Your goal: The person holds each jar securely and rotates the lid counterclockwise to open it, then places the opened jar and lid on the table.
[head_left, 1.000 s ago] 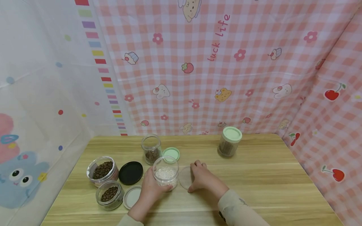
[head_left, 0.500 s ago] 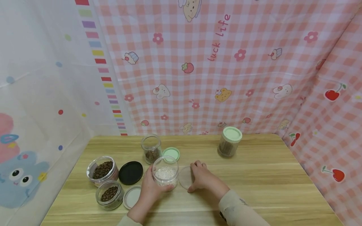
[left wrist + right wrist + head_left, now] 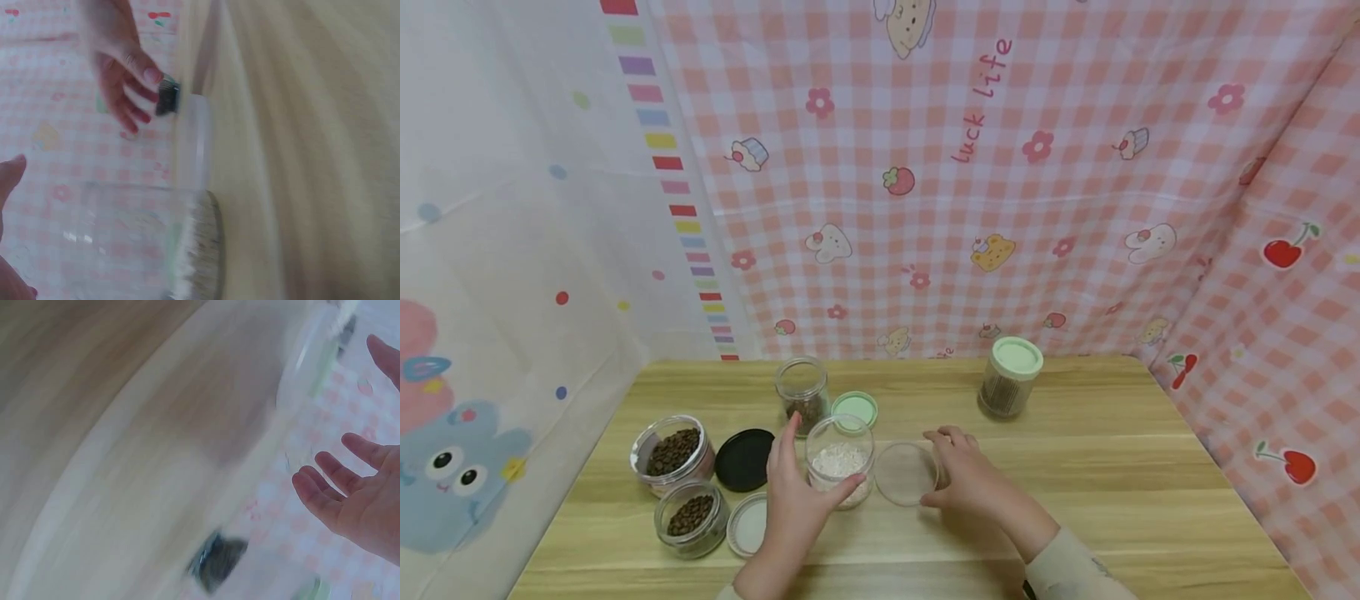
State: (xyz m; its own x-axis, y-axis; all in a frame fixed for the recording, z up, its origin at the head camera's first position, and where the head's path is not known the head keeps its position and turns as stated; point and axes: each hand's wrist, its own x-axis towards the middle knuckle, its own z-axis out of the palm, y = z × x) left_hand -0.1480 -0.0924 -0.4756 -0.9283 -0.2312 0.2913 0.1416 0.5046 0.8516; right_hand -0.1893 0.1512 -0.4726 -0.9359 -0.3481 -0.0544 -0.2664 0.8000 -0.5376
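Observation:
A clear jar with a layer of white flakes at its bottom stands upright on the table. Around its left side my left hand is spread, fingers straight and thumb in front of the jar. To the jar's right a clear round lid lies flat. Just right of this lid is my right hand, its fingers spread and nothing held. The right wrist view shows the same hand with loose fingers, apart from the blurred lid. In the left wrist view the jar stands beside the lid.
Two open jars of brown beans, one larger and one smaller, stand left. Near them lie a black lid and a white lid. Behind are an open jar, a green lid and a green-lidded jar.
My left hand has loosened from the jar of white flakes, its fingers opening out. My right hand has let go of the clear lid and moved right. Jar and lid stay put.

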